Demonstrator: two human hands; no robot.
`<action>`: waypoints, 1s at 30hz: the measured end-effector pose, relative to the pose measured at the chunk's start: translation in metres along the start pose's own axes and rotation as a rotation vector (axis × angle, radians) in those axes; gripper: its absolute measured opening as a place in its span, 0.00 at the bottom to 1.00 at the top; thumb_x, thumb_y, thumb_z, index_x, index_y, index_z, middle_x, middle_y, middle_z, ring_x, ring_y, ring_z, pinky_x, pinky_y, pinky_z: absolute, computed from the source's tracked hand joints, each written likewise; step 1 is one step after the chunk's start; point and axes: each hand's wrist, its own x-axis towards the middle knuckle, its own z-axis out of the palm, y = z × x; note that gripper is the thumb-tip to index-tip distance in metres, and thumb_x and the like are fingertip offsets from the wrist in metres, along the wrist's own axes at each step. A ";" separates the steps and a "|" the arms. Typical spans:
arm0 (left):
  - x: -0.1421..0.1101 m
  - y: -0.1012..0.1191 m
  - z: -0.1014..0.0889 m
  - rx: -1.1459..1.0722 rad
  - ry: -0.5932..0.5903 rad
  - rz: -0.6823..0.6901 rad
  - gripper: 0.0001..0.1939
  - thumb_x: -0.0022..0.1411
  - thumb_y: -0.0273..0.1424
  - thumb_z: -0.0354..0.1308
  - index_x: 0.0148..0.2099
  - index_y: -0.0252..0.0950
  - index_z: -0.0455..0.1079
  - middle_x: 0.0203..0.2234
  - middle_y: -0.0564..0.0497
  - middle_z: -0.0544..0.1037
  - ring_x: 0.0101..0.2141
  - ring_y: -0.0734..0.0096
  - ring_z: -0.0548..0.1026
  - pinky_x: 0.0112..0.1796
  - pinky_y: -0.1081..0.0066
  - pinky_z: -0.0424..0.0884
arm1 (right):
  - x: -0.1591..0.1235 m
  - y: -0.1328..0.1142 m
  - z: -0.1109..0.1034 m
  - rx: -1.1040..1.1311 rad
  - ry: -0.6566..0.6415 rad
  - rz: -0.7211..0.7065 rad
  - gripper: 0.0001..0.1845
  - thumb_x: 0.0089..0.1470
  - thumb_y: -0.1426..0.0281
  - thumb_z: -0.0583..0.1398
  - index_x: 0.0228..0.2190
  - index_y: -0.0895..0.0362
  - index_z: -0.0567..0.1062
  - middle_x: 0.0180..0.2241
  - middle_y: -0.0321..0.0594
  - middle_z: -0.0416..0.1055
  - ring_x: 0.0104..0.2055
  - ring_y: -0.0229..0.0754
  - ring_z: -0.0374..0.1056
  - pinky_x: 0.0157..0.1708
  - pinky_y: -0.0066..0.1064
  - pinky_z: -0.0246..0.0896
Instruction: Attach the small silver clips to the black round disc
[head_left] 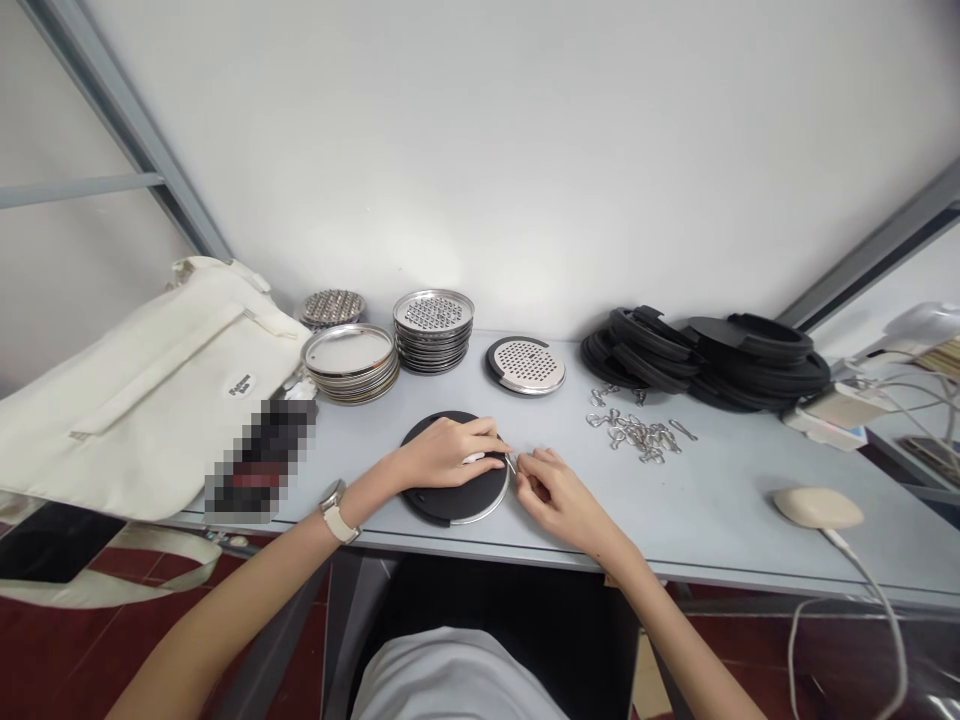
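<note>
A round grater disc with a black cover and metal rim (454, 500) lies flat near the table's front edge. My left hand (454, 452) rests over it, its thumb and fingers closed at the right rim. Beside that rim, my right hand (553, 492) is closed, its thumb and forefinger pinching a small metal wire clip (511, 463). The clip touches or nearly touches the rim; its other end is partly hidden by fingers. Several loose wire clips (637, 435) lie in a heap to the right.
Stacks of metal discs (352, 365) and perforated grater discs (433, 330) stand at the back left. A black-edged grater disc (527, 365) lies behind my hands. Black plastic rings (645, 350) are piled back right. A white bag (150, 380) sits left; a corded white mouse (817, 507) lies right.
</note>
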 end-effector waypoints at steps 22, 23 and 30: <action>0.008 0.011 0.008 -0.178 0.085 -0.071 0.11 0.61 0.33 0.53 0.47 0.37 0.64 0.36 0.51 0.72 0.37 0.72 0.71 0.39 0.73 0.66 | 0.001 0.003 0.005 -0.018 0.086 0.073 0.12 0.59 0.72 0.47 0.23 0.54 0.58 0.23 0.35 0.60 0.30 0.40 0.57 0.32 0.32 0.53; 0.011 0.012 0.009 -0.185 0.093 -0.090 0.11 0.61 0.33 0.53 0.46 0.36 0.64 0.36 0.51 0.72 0.37 0.71 0.71 0.39 0.72 0.66 | 0.000 0.004 0.006 -0.019 0.100 0.092 0.12 0.59 0.71 0.48 0.23 0.54 0.58 0.23 0.35 0.60 0.30 0.40 0.57 0.32 0.32 0.53; 0.027 0.007 0.001 -0.024 -0.021 -0.047 0.13 0.59 0.38 0.54 0.42 0.35 0.61 0.35 0.50 0.71 0.31 0.70 0.71 0.31 0.71 0.64 | -0.001 0.006 0.007 -0.045 0.141 0.129 0.11 0.58 0.72 0.49 0.24 0.54 0.58 0.22 0.35 0.60 0.30 0.41 0.56 0.31 0.32 0.52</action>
